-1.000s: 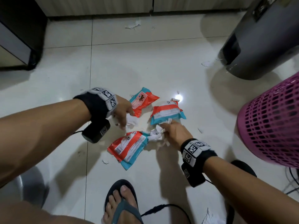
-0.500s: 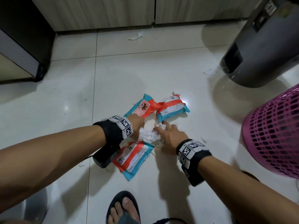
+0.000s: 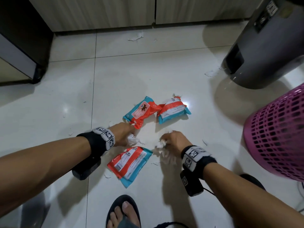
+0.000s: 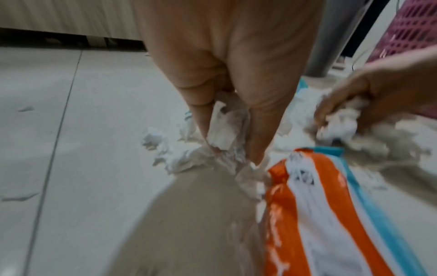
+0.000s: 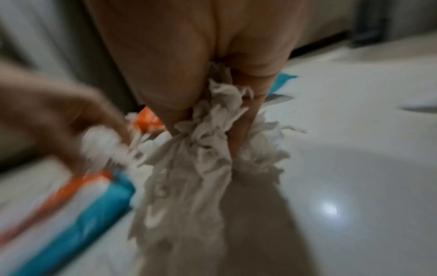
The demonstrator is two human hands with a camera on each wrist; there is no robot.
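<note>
Three orange, white and blue wipe packs lie on the tiled floor: one nearest me (image 3: 130,162), one at the far left (image 3: 139,111), one at the far right (image 3: 173,111). Between them my left hand (image 3: 126,135) grips a wad of torn white tissue (image 3: 132,140), shown pinched between its fingers (image 4: 227,123) in the left wrist view. My right hand (image 3: 172,141) grips a bigger bunch of white tissue (image 3: 163,150), which hangs from the fist (image 5: 201,149) in the right wrist view. The near pack's torn end (image 4: 307,179) lies right beside my left fingers.
A pink mesh basket (image 3: 279,134) stands at the right, a grey bin (image 3: 266,43) behind it. Cabinets (image 3: 105,12) line the back and dark furniture (image 3: 21,43) the left. Tissue scraps (image 3: 135,37) litter the floor. My foot in a sandal (image 3: 123,213) is at the bottom.
Both hands met at the tissue pile between the packs, closed on it and have drawn apart, each with a wad. The far-left pack has shifted closer to the far-right one.
</note>
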